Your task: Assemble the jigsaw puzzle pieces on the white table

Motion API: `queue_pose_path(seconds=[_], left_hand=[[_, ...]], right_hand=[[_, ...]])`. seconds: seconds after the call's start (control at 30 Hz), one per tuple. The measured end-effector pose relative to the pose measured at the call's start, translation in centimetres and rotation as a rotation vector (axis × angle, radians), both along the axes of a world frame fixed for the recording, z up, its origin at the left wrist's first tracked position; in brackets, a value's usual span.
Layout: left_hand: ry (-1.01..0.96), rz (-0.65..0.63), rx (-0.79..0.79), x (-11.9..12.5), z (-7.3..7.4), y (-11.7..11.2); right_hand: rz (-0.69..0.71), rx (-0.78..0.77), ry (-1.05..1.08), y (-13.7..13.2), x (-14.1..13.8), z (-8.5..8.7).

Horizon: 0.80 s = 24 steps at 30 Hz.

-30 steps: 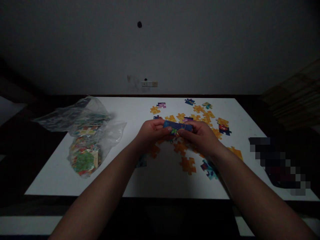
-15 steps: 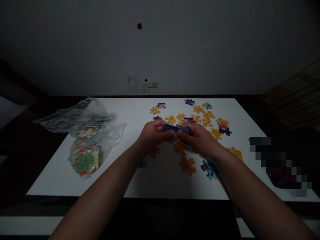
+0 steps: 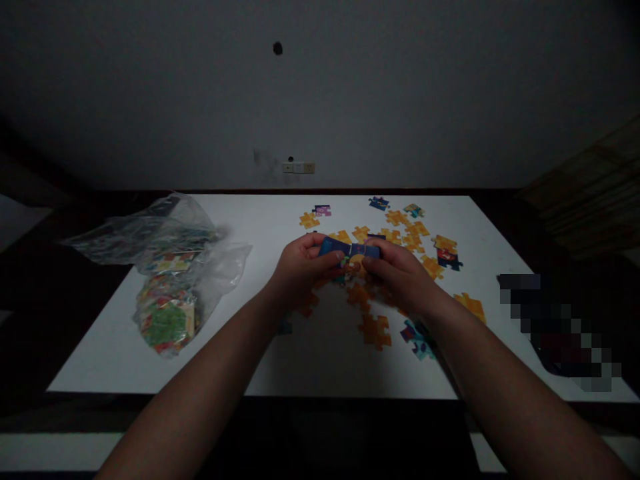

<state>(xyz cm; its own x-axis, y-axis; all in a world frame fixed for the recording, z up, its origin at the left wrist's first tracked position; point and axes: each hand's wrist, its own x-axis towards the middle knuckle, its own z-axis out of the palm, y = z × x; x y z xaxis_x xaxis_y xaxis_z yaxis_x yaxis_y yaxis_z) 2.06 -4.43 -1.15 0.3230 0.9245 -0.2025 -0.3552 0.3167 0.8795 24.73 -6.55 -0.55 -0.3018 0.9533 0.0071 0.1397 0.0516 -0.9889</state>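
Both my hands meet above the middle of the white table (image 3: 320, 360). My left hand (image 3: 300, 267) pinches a blue puzzle piece (image 3: 332, 247), and my right hand (image 3: 403, 273) pinches a second blue piece (image 3: 369, 251). The two pieces touch end to end between my fingertips, a little above the table. Several loose puzzle pieces, mostly orange backs (image 3: 376, 330), lie scattered under and beyond my hands. A teal and blue piece (image 3: 419, 340) lies near my right wrist.
A crumpled clear plastic bag (image 3: 170, 267) holding colourful puzzle parts lies on the table's left side. A dark, blurred-out object (image 3: 560, 327) sits at the right edge. A grey wall with a socket plate (image 3: 299, 167) rises behind the table.
The two blue pieces were pressed closer and partly hidden by my fingers half a second ago; now they are tilted up and show more of their faces. My hands stayed in place.
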Motion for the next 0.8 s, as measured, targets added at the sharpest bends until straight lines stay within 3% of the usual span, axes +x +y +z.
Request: queue_pose_path(seconds=[0.8], left_hand=[[-0.004,-0.015,-0.017,0.12,-0.06,-0.32]], right_hand=[[-0.065,0.099,-0.187,-0.2,-0.13,0.47]])
